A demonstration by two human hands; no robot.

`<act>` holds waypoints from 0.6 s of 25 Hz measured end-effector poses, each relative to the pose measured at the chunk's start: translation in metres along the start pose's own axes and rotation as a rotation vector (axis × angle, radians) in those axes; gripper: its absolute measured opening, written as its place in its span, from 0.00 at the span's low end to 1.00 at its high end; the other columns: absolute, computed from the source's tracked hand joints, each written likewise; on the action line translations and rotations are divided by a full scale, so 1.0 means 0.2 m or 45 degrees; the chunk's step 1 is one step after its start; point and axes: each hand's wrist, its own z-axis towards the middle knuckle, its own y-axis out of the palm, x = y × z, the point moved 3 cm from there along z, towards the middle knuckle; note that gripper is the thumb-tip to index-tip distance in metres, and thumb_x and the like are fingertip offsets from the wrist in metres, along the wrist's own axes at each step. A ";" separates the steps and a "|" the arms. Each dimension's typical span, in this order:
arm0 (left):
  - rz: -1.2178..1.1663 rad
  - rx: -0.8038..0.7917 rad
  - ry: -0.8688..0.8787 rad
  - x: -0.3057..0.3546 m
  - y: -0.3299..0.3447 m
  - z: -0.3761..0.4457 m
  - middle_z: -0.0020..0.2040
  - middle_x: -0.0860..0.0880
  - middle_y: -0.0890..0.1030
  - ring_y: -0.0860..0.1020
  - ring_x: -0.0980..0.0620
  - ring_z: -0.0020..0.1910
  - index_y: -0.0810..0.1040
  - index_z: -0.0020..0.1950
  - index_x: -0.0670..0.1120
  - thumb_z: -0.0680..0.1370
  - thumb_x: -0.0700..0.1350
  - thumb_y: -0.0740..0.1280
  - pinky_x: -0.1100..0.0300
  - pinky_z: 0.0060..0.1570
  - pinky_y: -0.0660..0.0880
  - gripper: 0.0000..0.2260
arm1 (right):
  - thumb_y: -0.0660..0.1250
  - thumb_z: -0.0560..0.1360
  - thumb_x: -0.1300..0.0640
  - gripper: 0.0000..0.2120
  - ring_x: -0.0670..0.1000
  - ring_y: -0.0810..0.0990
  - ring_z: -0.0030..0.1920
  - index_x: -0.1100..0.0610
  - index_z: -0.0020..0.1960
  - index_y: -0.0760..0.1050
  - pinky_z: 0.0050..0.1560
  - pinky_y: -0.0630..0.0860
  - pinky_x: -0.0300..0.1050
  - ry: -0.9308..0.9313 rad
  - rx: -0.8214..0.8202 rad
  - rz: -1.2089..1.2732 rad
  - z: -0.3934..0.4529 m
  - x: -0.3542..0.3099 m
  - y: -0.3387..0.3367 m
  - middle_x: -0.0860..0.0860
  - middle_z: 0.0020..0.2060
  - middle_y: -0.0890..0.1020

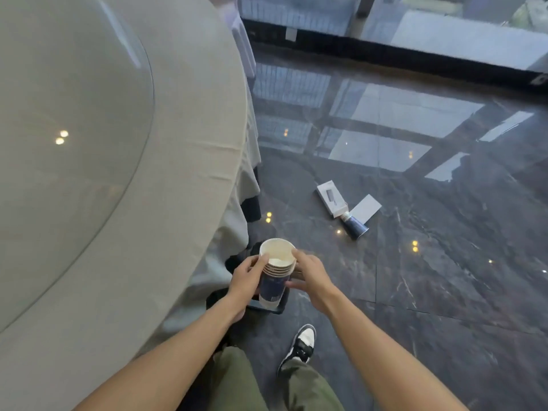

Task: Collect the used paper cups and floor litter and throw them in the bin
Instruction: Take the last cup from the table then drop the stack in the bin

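Note:
A stack of several dark blue paper cups with a cream inside stands upright between my hands, in front of my body. My left hand grips the stack from the left, fingers curled round the rims. My right hand touches the top rim from the right with its fingers spread and loose. On the dark floor further right lie another blue paper cup on its side, a white box and a flat white card. A black bin shows partly under the stack, mostly hidden.
A large round table with a beige cloth and a glass turntable fills the left. The polished dark stone floor stretches to the right, up to a window wall at the back. My shoe stands below the cups.

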 end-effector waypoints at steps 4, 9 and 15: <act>-0.029 0.088 -0.114 -0.24 0.06 0.38 0.58 0.50 0.86 0.84 0.47 0.58 0.81 0.63 0.53 0.75 0.66 0.70 0.44 0.58 0.82 0.24 | 0.63 0.81 0.53 0.13 0.51 0.81 0.54 0.59 0.61 0.79 0.51 0.79 0.47 0.043 -0.019 0.016 0.36 0.25 0.00 0.56 0.58 0.84; 0.031 0.105 -0.255 -0.54 0.11 0.84 0.61 0.48 0.82 0.81 0.47 0.60 0.76 0.67 0.46 0.76 0.67 0.68 0.55 0.49 0.80 0.29 | 0.65 0.78 0.59 0.15 0.53 0.83 0.57 0.51 0.62 0.81 0.64 0.77 0.56 0.138 -0.040 0.102 0.86 0.59 0.03 0.49 0.54 0.87; 0.022 0.082 -0.331 -0.82 0.16 1.17 0.58 0.51 0.81 0.79 0.54 0.54 0.78 0.63 0.52 0.82 0.62 0.64 0.50 0.55 0.80 0.18 | 0.64 0.81 0.55 0.12 0.47 0.83 0.57 0.50 0.64 0.77 0.64 0.78 0.57 0.156 0.045 -0.033 1.24 0.89 0.10 0.46 0.56 0.85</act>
